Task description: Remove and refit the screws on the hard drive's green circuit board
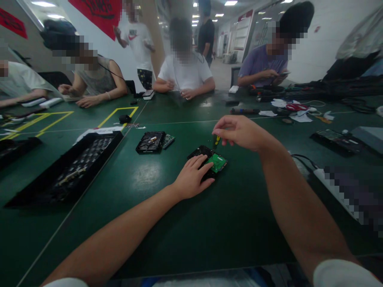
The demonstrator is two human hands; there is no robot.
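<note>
A hard drive (pixel 220 162) with a green circuit board lies on the table in front of me. My left hand (pixel 193 177) rests flat across its near left side, fingers spread, covering part of the black casing. Just above the drive's far edge is my right hand (pixel 239 131), its fingers curled in a pinch round a small yellow-and-black screwdriver (pixel 217 140). Most of the screwdriver is hidden by the fingers or too dark to make out. Farther left sits another black hard drive (pixel 150 142), with a loose circuit board (pixel 168 141) against its right side.
A long black tray (pixel 112 140) with small metal parts stands at the left. Another drive (pixel 335 141) and a white power strip (pixel 335 191) are at the right. Cables, tools and paper scraps (pixel 301 116) lie farther back. Several people sit across the green table (pixel 167 239).
</note>
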